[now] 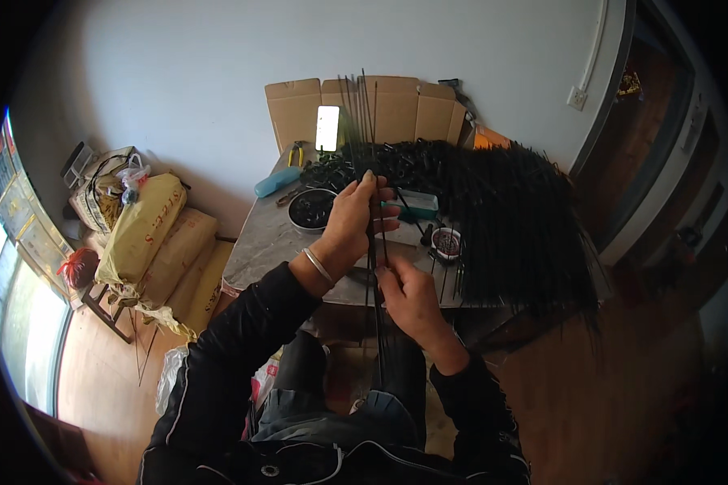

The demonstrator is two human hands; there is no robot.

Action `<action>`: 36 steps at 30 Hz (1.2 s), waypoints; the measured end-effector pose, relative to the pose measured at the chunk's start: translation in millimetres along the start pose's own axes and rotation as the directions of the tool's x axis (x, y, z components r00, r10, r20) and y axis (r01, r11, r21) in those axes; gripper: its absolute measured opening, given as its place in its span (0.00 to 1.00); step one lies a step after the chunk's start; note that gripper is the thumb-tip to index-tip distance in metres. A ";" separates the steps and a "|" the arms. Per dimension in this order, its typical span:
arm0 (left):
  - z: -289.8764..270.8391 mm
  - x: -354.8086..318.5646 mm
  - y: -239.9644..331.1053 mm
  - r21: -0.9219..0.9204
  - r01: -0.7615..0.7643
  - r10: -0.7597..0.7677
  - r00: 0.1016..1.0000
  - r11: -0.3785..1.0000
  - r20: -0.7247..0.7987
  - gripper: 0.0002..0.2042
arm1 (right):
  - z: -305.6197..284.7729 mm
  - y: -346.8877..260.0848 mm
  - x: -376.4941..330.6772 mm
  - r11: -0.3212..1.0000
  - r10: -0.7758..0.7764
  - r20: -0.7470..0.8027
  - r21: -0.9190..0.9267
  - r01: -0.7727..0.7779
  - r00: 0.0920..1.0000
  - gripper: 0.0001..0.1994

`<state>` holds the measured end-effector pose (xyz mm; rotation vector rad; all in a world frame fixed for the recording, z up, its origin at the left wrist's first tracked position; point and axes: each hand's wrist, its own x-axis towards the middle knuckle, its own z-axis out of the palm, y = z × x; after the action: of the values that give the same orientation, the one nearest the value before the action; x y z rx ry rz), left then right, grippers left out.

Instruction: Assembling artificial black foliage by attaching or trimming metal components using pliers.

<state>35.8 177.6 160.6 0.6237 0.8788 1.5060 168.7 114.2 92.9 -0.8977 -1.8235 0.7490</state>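
Observation:
A loose bundle of long, thin black rods stands nearly upright in front of me, fanning out at its top and reaching down toward my lap. My left hand, with a silver bangle at the wrist, holds it around the middle, thumb up and fingertips showing past the rods. Lower down, my right hand is closed, thumb and fingers pinching at a rod on the bundle's right side. Behind my left hand is a round metal bowl of small black parts. Beyond my right hand is a small white-rimmed cup with tiny pieces inside.
The grey table bears a heap of black parts, a large pile of black rods, a teal tray, a blue bottle, pliers and a lit phone against cardboard. Stacked sacks stand left.

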 end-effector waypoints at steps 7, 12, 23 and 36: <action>-27.6 15.7 10.2 -0.082 0.062 -0.040 0.968 0.995 0.248 0.15 | -48.7 83.6 69.5 0.938 0.265 -0.059 -0.217 -0.272 0.962 0.12; -23.2 15.3 6.5 0.015 -0.036 0.029 0.943 0.999 0.331 0.13 | -76.8 157.4 119.2 0.466 0.359 -0.245 -0.789 -0.401 0.901 0.12; -39.4 32.8 9.8 0.038 0.089 -0.096 0.914 0.995 0.393 0.14 | -90.3 175.4 143.8 0.341 0.401 -0.232 -0.860 -0.380 0.886 0.11; -20.0 25.5 2.7 0.073 0.127 -0.146 0.907 0.989 0.395 0.14 | -68.3 0.9 85.7 0.953 0.238 -0.161 0.227 -0.199 0.958 0.09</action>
<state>14.7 199.3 148.7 0.8507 0.6261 1.1766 206.8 193.5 158.3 -1.0058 -1.4647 0.9437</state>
